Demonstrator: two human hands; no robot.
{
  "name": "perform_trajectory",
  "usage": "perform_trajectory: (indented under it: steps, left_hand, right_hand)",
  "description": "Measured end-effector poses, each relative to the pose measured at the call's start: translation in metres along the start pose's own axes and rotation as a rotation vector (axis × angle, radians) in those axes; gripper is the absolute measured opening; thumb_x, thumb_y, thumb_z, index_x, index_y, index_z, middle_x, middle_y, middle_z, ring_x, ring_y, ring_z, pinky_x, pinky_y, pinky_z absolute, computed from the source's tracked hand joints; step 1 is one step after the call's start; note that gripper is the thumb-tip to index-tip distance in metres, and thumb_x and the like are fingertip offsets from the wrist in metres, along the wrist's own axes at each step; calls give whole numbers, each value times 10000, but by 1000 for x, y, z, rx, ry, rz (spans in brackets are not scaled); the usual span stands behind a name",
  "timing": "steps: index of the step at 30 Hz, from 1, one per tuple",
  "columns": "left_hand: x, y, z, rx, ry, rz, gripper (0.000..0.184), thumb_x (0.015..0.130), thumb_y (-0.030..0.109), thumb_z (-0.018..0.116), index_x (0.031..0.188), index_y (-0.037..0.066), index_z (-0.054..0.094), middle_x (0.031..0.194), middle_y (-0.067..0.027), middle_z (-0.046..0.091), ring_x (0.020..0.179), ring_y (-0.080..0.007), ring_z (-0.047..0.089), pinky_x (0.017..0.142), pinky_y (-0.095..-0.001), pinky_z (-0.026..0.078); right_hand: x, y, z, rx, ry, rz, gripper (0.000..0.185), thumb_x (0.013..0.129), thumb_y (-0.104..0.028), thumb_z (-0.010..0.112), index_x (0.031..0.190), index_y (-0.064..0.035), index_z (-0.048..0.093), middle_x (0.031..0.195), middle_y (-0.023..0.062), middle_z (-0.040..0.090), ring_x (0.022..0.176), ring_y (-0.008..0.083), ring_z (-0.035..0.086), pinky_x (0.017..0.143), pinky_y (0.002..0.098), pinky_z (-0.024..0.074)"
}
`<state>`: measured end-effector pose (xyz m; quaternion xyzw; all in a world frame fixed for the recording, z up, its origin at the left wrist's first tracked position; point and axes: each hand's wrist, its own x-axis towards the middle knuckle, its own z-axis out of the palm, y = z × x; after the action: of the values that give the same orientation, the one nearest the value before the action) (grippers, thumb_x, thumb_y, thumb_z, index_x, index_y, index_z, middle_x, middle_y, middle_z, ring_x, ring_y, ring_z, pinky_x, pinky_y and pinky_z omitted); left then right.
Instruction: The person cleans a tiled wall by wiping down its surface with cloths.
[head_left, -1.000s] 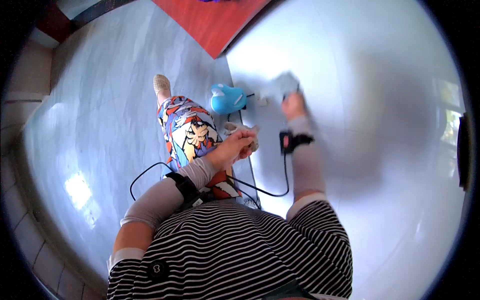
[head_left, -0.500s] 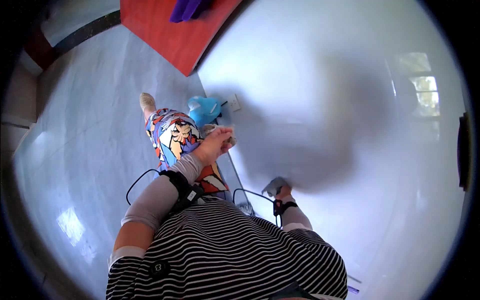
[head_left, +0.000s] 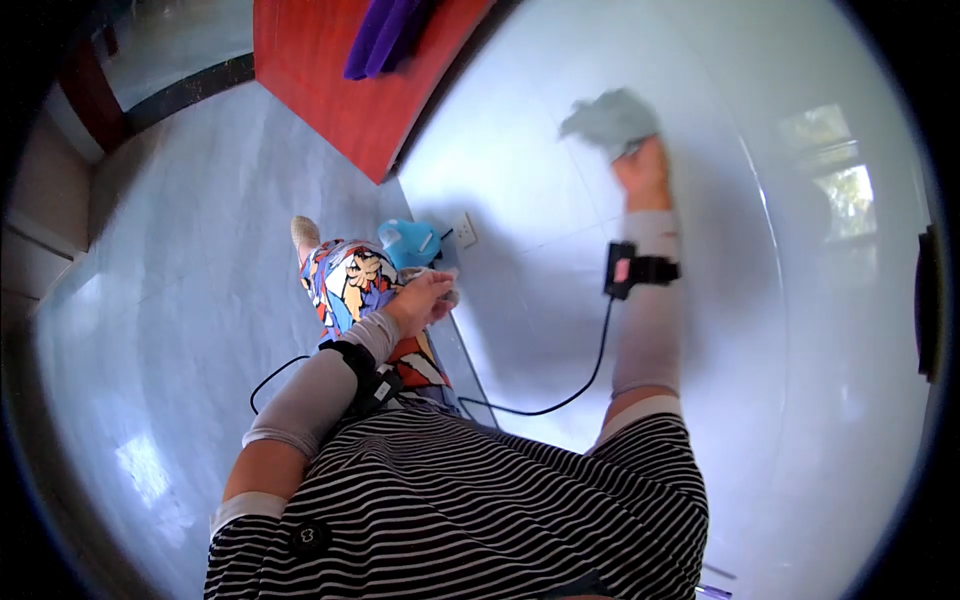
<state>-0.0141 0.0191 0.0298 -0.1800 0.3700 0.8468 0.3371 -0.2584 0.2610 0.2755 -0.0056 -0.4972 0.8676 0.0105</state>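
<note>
Up against the white tiled wall, my right hand is closed on a grey cloth. The cloth is bunched and slightly blurred, spreading beyond the fingers. My left hand is held low in front of my body, its fingers curled in. Something pale and crumpled shows beside those fingers, but I cannot tell what it is or whether the hand grips it. Just beyond the left hand is a light-blue object with a white patch, its kind unclear.
A wall socket sits low on the wall beside the blue object. Further ahead stands a red panel with a purple cloth over it. Grey floor extends to the left. A black cable runs to my right forearm.
My right hand has swung from low beside my body to far up the wall, carrying the grey cloth. The left hand has shifted slightly down and left in view.
</note>
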Motion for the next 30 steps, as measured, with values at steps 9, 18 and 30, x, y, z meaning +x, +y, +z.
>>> perform_trajectory:
  steps: [9, 18, 30]
  left_hand:
    - [0, -3, -2, -9, -36, 38, 165, 952, 196, 498, 1109, 144, 498, 916, -4, 536, 727, -102, 522, 700, -247, 468]
    - [-6, -4, -1, -3, -82, 54, 169, 956, 202, 499, 1113, 142, 490, 925, -3, 550, 755, -101, 530, 715, -256, 470]
    - [-5, -4, -1, -20, -72, 54, 160, 945, 192, 516, 1094, 134, 503, 902, -10, 553, 736, -115, 557, 690, -247, 500]
  right_hand:
    - [-134, -183, 50, -1032, -86, -1140, 387, 921, -223, 480, 1227, 12, 499, 1211, 144, 554, 1103, 295, 535, 974, 456, 428]
    - [-166, -93, -14, -156, -319, -404, 503, 929, -327, 450, 1299, 13, 421, 1239, 163, 514, 1100, 274, 531, 946, 399, 441]
    - [-281, 119, -211, -9, 303, 140, 367, 952, -296, 434, 1213, -58, 533, 1184, 140, 580, 1019, 307, 582, 870, 444, 494]
